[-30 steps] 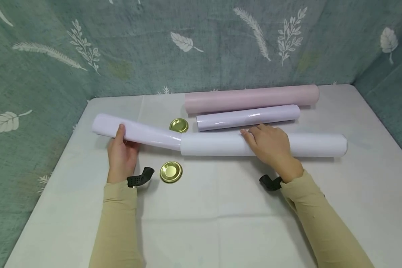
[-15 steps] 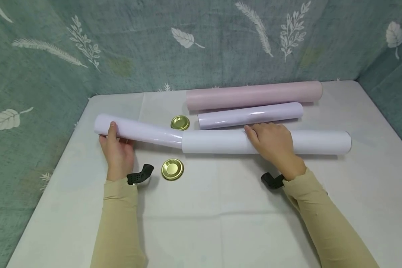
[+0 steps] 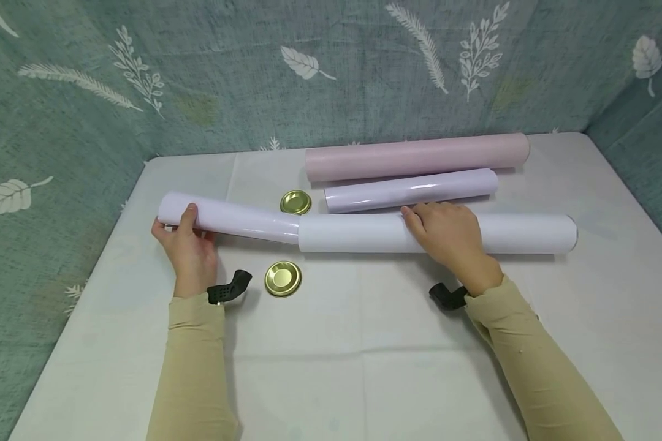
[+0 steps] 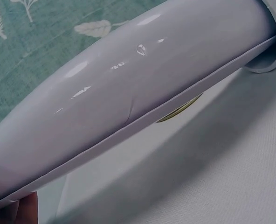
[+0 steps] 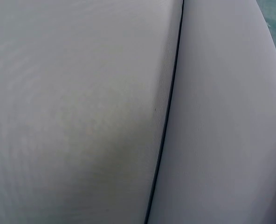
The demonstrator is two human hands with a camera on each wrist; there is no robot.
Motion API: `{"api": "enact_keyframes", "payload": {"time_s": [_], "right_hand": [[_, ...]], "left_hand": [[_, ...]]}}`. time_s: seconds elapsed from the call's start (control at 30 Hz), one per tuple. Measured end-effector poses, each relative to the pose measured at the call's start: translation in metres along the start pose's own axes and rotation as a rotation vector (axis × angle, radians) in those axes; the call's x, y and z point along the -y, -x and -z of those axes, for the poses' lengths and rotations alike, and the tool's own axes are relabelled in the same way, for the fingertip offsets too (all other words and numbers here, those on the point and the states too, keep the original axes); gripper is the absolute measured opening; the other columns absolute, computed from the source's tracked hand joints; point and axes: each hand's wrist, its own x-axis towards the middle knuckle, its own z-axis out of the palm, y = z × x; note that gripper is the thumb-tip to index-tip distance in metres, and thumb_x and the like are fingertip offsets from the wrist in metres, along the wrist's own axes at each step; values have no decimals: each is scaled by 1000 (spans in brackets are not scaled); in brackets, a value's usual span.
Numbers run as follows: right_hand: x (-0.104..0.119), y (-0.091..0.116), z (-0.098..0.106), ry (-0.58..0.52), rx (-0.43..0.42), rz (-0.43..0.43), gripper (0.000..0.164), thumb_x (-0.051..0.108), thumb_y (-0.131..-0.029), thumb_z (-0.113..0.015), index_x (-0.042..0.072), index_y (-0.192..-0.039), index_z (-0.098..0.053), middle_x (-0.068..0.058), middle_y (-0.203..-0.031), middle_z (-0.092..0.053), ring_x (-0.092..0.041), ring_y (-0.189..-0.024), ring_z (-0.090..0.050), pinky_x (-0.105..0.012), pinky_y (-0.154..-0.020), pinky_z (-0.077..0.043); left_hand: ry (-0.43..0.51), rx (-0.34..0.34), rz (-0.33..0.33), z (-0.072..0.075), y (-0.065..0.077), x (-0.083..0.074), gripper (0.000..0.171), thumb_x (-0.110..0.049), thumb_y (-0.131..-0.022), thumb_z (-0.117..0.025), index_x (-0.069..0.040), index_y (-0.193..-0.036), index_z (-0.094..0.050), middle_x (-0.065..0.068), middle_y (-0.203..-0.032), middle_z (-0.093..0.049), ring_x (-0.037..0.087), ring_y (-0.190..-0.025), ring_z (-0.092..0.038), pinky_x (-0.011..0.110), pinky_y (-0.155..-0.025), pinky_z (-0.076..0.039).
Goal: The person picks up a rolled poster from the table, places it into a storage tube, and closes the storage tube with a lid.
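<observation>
A glossy pale lilac paper roll (image 3: 243, 219) slants from the left, its right end inside the open left end of a white cardboard tube (image 3: 353, 234). Near the roll's far left end, my left hand (image 3: 192, 251) holds it, thumb on top and fingers beneath. My right hand (image 3: 447, 231) grips the tube from above, right of its middle, while the tube lies on the table. In the left wrist view, the roll (image 4: 128, 88) shows a lengthwise seam edge and enters the tube's rim (image 4: 268, 67). Only the white tube's side (image 5: 217, 121) fills the right wrist view.
Behind the tube lie a second glossy lilac roll (image 3: 410, 191) and a pink roll (image 3: 419, 158). One gold lid (image 3: 295, 202) sits behind the held roll, another gold lid (image 3: 283, 278) in front. A white cloth covers the table (image 3: 309, 380); green leaf-patterned fabric (image 3: 331, 92) hangs behind.
My left hand has slid left along the roll toward its outer end, and that end has dropped slightly. The right hand keeps its hold on the tube.
</observation>
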Motion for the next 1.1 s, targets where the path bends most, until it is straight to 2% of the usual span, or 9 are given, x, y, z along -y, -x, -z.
{"api": "enact_keyframes", "payload": {"time_s": [0.23,0.4,0.57,0.7,1.1], "right_hand": [[-3,-1,2,6,32,-19,59,54,-92,-19,18,-96,-66,-2,-89,-65,-25,-81,-59,-42,-63,-42],[-4,-1,3,6,23,-21,58,54,-92,-21,18,-92,-66,-3,-84,-64,-26,-77,-59,-41,-59,-42],[-4,-1,3,3,18,-19,56,53,-92,-21,18,-91,-66,-3,-83,-64,-26,-75,-59,-41,-57,-41],[-4,0,2,1,10,-17,55,53,-92,-22,18,-85,-65,-2,-80,-63,-25,-73,-59,-40,-56,-41],[-5,-1,1,-3,3,-12,57,54,-92,-20,19,-88,-66,-1,-78,-63,-24,-71,-58,-39,-54,-40]], "left_hand": [[-27,15,-8,2,1,0,61,0,-74,-70,-18,-116,-30,6,-124,-38,24,-109,-46,36,-85,-41],[-77,32,-12,2,0,0,55,-3,-75,-70,-15,-115,-33,6,-124,-38,24,-109,-45,35,-86,-39],[-148,4,-28,3,2,-2,40,-17,-82,-65,-10,-112,-40,7,-121,-42,20,-108,-44,34,-86,-36],[-173,-17,-29,5,3,-4,35,-26,-85,-60,-9,-110,-44,7,-119,-44,18,-107,-43,34,-86,-34],[-203,-8,-9,5,4,-1,25,-23,-85,-61,-4,-98,-51,8,-116,-46,19,-106,-44,34,-87,-35]]}}
